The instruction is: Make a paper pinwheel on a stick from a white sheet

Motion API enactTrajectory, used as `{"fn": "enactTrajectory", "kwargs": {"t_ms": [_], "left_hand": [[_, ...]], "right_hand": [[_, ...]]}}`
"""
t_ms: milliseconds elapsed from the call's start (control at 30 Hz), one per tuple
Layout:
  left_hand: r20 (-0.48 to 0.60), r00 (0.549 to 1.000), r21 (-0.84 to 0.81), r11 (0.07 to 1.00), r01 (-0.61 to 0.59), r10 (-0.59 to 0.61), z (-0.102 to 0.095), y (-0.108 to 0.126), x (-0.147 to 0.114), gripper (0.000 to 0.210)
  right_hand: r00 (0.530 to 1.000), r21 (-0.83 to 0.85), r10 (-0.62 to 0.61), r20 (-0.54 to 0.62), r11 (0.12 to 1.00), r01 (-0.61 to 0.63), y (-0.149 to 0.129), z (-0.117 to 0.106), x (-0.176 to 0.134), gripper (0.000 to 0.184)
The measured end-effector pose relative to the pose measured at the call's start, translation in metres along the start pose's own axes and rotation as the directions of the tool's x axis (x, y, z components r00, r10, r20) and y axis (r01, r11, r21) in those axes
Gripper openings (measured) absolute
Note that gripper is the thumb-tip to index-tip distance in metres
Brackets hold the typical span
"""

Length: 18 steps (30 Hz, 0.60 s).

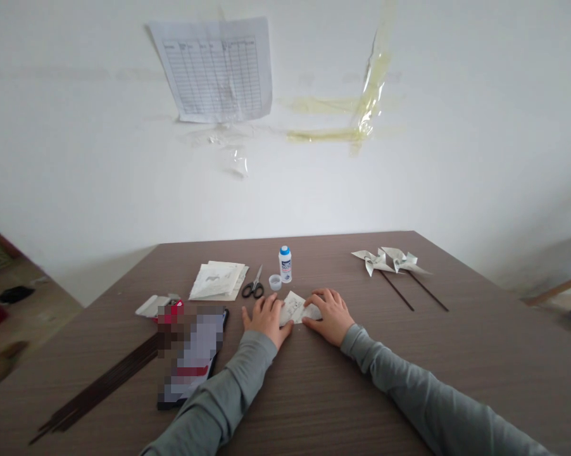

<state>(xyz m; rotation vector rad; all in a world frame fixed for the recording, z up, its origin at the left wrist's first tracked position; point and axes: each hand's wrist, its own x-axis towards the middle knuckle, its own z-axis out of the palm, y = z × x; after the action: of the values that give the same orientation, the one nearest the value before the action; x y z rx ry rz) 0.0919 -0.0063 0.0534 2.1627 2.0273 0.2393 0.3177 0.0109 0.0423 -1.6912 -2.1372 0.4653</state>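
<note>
A small piece of white paper with faint markings lies on the table between my two hands. My left hand holds its left side, fingers over the edge and thumb at the near side. On the right, my right hand grips the other side between thumb and curved fingers. The paper's outer corners are hidden under my fingers. Just behind it stand a white glue bottle with a blue top and a clear cap. Black-handled scissors lie beyond my left hand.
Stacked paper squares lie at the back left. Two paper pinwheels on dark sticks rest at the right. A phone, partly blurred, lies by my left forearm, near dark sticks and a red-and-white box. A wall rises behind the table.
</note>
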Motion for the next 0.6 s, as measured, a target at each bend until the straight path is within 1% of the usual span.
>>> {"fn": "enactTrajectory", "kwargs": {"t_ms": [67,133,200,267,367,400,533,600], "left_hand": [[0.036,0.999,-0.001,1.000,0.003,-0.003,-0.005,-0.004,0.000,0.062],[0.070,0.998,0.003,1.000,-0.004,0.004,-0.010,-0.009,-0.001,0.063],[0.050,0.999,0.015,1.000,0.009,-0.010,-0.012,-0.017,-0.001,0.059],[0.028,1.000,0.013,1.000,0.003,-0.003,-0.014,-0.027,-0.002,0.055],[0.053,0.999,0.009,1.000,-0.007,0.006,-0.016,-0.041,-0.002,0.053],[0.040,0.999,0.010,1.000,-0.002,0.002,-0.017,-0.045,-0.002,0.051],[0.025,0.999,-0.003,1.000,-0.020,0.020,-0.021,-0.056,-0.005,0.044],[-0.012,0.999,-0.001,1.000,-0.031,0.031,-0.022,-0.059,-0.008,0.043]], "right_hand": [[0.999,0.001,0.022,0.035,1.000,-0.022,0.005,-0.005,0.001,0.043],[0.997,0.003,0.042,0.058,0.999,-0.043,0.012,-0.011,0.002,0.049],[0.996,0.009,0.055,0.072,0.998,-0.056,0.020,-0.017,0.003,0.052],[0.995,0.019,0.049,0.081,0.999,-0.051,0.029,-0.023,0.005,0.050],[0.997,0.018,0.037,0.074,0.999,-0.039,0.044,-0.030,0.007,0.048],[0.996,0.014,0.042,0.078,0.999,-0.044,0.049,-0.032,0.008,0.048],[0.995,0.000,0.034,0.093,0.999,-0.034,0.063,-0.038,0.011,0.048],[0.995,0.001,0.019,0.097,1.000,-0.019,0.066,-0.041,0.012,0.046]]}}
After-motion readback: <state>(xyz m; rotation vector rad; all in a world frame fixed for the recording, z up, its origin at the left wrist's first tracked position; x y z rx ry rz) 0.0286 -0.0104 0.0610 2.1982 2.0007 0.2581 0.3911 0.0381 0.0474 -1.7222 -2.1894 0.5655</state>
